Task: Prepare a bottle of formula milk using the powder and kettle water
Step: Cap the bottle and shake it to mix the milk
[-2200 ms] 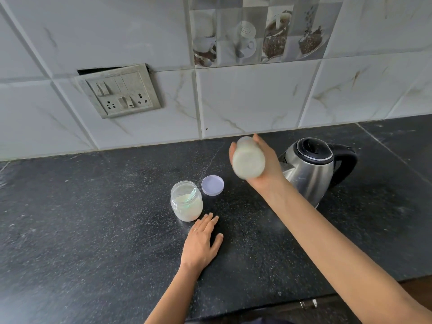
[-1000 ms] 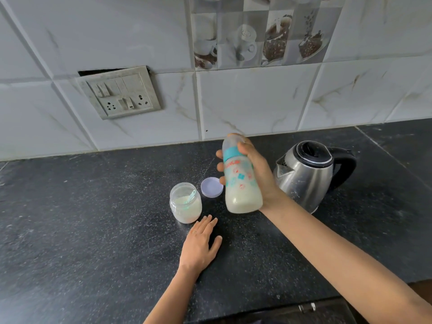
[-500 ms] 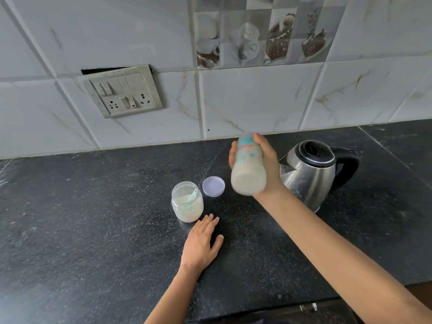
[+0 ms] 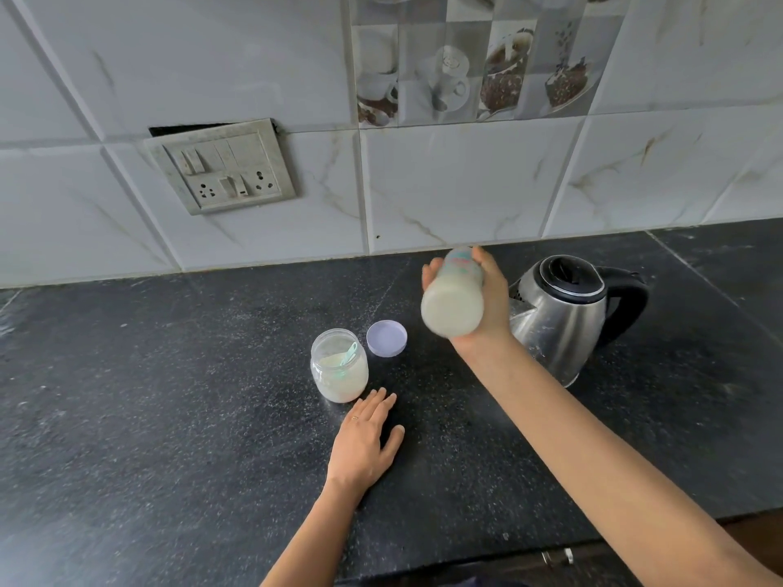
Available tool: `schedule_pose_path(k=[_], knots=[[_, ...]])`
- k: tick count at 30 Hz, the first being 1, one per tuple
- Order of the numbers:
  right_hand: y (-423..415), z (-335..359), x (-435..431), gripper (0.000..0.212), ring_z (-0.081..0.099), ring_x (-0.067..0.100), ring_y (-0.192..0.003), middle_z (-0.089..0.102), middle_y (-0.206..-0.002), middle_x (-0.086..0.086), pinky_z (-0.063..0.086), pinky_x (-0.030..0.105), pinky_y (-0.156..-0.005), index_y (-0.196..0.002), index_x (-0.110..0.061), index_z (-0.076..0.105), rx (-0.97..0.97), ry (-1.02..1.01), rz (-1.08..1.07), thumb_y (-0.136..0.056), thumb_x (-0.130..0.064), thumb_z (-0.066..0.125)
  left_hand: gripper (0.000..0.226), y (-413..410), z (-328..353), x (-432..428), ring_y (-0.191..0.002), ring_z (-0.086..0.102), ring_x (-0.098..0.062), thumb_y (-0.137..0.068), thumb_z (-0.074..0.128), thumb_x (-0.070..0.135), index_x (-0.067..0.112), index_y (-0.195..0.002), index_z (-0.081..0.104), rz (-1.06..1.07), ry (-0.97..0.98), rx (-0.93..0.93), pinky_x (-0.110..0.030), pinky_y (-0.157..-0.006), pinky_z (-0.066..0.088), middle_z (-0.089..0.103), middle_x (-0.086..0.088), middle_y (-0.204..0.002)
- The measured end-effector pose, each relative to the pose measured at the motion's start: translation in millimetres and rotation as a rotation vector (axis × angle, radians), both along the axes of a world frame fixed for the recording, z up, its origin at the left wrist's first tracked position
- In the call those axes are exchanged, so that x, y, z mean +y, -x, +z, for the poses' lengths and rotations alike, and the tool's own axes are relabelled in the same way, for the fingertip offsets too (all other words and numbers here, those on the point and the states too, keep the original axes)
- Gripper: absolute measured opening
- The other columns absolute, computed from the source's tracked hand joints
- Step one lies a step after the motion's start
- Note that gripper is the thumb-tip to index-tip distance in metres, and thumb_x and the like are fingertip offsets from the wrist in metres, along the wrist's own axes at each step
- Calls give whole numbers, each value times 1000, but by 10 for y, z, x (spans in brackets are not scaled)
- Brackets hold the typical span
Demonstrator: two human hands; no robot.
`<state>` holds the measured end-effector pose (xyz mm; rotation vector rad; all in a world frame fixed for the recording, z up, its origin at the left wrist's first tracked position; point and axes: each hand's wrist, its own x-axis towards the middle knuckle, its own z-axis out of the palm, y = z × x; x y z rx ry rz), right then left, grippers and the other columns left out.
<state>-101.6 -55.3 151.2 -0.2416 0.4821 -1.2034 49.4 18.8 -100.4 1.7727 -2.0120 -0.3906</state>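
Note:
My right hand (image 4: 487, 302) grips a baby bottle (image 4: 452, 305) full of white milk, held in the air above the counter and tipped so its base faces me; it is blurred. An open jar of powder (image 4: 339, 366) with a teal scoop inside stands on the black counter (image 4: 169, 417), its lilac lid (image 4: 386, 338) lying just behind it. My left hand (image 4: 366, 438) rests flat on the counter in front of the jar, holding nothing. A steel kettle (image 4: 563, 319) with a black handle stands right of the bottle.
A tiled wall (image 4: 445, 184) runs along the back of the counter, with a switch and socket plate (image 4: 220, 167) at the left. The counter's front edge shows at the bottom right, a cabinet below it.
The bottle swung from tilted to upright and back to tilted, base toward me, in my right hand. My left hand, jar, lid and kettle stayed put.

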Motion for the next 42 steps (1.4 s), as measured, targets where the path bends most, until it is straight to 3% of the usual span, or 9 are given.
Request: schedule_pose_path(k=[6,11,15,21,25,30,33,35,42], knots=[[35,-129,98,24,61,21,-62,58,-88,12,55,32,-56,-111,-13,49,178,179,172,-92,-27,51,64,0,4,1,-146,21,-10,-92,29,58,27,-148,36,1,-5,2,-28,-121,12,31,3,-156],[63,-30,-20,38,61,19,-56,58,-70,10,54,26,-52,-73,-3,64,-6,-20,15,-92,-32,50,62,5,-7,3,-145,24,-9,-93,31,55,25,-146,39,3,8,3,-27,-121,12,35,2,-155],[57,-144,263,22,60,21,-60,61,-83,10,54,31,-53,-106,-14,52,239,207,233,-86,-25,56,60,8,1,-3,-144,28,-12,-93,35,53,23,-144,42,8,8,10,-31,-121,17,38,0,-153],[75,-55,30,26,61,20,-52,56,-69,11,52,25,-50,-82,-7,49,41,-31,-8,-93,-31,50,61,2,-21,2,-145,25,-11,-93,32,55,26,-146,39,8,7,7,-32,-121,18,34,1,-155],[47,-214,287,24,61,22,-61,60,-86,11,53,31,-54,-113,-16,48,286,233,241,-90,-24,52,61,2,-13,-9,-144,28,-13,-92,34,54,25,-145,41,6,3,6,-33,-120,20,37,0,-154],[65,-40,40,33,62,17,-50,61,-63,7,52,22,-48,-82,-5,54,133,1,14,-95,-35,48,62,8,-3,8,-145,25,-12,-93,32,55,25,-146,39,9,4,7,-30,-121,15,35,1,-154],[43,-110,228,19,61,19,-57,63,-76,8,52,27,-51,-102,-11,53,255,199,264,-91,-27,51,61,1,-1,8,-145,27,-13,-93,33,55,24,-144,42,6,1,3,-31,-121,17,37,0,-154],[54,-140,263,36,61,23,-61,63,-86,10,53,31,-53,-113,-16,48,253,293,341,-82,-23,63,60,-4,-5,-2,-144,28,-13,-93,34,55,24,-144,42,4,2,-2,-32,-120,19,37,0,-153],[20,36,-8,31,64,23,-52,60,-70,15,55,26,-49,-94,-4,50,4,-163,65,-93,-35,54,64,10,34,19,-146,23,-11,-92,29,56,24,-146,39,-1,11,8,-22,-119,6,34,1,-155]])
